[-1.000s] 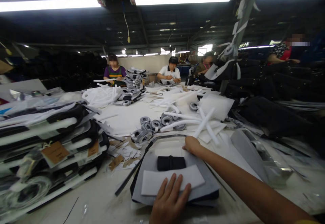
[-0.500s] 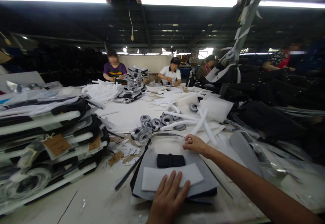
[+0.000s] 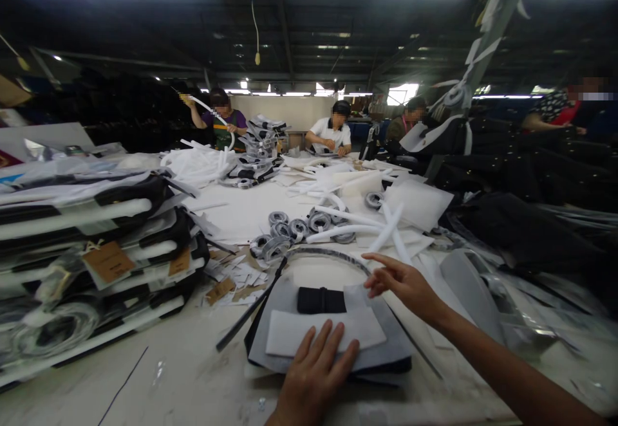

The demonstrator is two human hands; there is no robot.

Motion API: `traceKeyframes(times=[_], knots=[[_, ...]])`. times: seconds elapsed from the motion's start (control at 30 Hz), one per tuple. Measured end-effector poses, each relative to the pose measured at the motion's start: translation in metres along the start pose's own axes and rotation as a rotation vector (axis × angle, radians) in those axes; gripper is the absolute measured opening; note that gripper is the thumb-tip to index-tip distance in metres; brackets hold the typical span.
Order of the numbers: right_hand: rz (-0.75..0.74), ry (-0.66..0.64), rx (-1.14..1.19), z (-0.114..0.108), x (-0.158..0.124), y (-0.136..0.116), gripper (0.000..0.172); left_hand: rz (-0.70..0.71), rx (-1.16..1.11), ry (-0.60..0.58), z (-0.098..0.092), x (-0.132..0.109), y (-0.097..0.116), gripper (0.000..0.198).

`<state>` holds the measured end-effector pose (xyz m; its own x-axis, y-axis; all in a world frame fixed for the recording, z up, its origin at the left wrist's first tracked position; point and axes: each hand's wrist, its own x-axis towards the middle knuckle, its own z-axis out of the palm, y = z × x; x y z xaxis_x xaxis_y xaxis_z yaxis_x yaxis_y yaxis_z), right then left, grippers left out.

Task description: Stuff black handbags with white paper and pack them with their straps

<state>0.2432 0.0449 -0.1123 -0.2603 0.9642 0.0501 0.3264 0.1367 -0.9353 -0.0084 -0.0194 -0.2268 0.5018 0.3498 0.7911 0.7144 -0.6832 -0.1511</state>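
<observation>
A dark bag (image 3: 255, 342) lies on the table in front of me, covered by a grey sheet (image 3: 398, 342). On the sheet are a black folded piece (image 3: 321, 300) and a white foam rectangle (image 3: 284, 333). My left hand (image 3: 318, 365) rests flat on the foam's lower edge, fingers spread. At the bag's upper right corner, my right hand (image 3: 393, 281) has its index finger stretched out and the others loosely bent, with nothing visible in it. A wrapped handle (image 3: 328, 253) arches above the sheet, just left of that hand.
Wrapped black bags with brown tags (image 3: 109, 262) are stacked at the left. Strap coils (image 3: 318, 222) and white foam tubes (image 3: 347, 231) lie beyond the bag. Clear plastic (image 3: 526, 323) is at the right. People sit across the table, one (image 3: 333, 133) in white.
My right hand has opened from a pinch at the handle's right end and moved slightly right. My left hand stays on the foam. A person at the back left has raised a white tube.
</observation>
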Motion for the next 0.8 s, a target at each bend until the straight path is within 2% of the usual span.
traceKeyframes(times=[0.03,0.1,0.13,0.2,0.37,0.5,0.57,0.67,0.8], knots=[[-0.033,0.055,-0.139,0.000,0.005,0.004,0.055,-0.013,-0.006,0.019,0.003,-0.002,0.001,0.036],[-0.103,0.021,-0.416,0.004,0.016,0.013,0.040,-0.027,-0.013,0.039,0.008,-0.005,0.003,0.035],[-0.123,-0.037,-0.509,0.006,0.021,0.018,0.038,-0.024,-0.014,0.034,0.009,-0.005,0.003,0.035],[-0.118,-0.119,-0.599,0.012,0.027,0.028,0.044,-0.018,-0.013,0.026,0.009,-0.005,0.003,0.035],[-0.031,-0.145,-0.668,0.020,0.034,0.043,0.043,0.027,0.027,-0.022,-0.003,0.001,-0.001,0.035],[0.045,-0.155,-0.685,0.016,0.041,0.047,0.062,0.064,0.048,-0.052,-0.009,0.006,-0.005,0.035],[0.074,-0.180,-0.681,0.014,0.046,0.048,0.066,0.060,0.047,-0.048,-0.009,0.007,-0.005,0.035],[0.090,-0.209,-0.683,0.009,0.055,0.049,0.054,0.058,0.045,-0.040,-0.010,0.008,-0.005,0.035],[0.076,-0.230,-0.720,0.004,0.069,0.047,0.023,0.076,0.048,-0.030,-0.009,0.009,-0.005,0.034]])
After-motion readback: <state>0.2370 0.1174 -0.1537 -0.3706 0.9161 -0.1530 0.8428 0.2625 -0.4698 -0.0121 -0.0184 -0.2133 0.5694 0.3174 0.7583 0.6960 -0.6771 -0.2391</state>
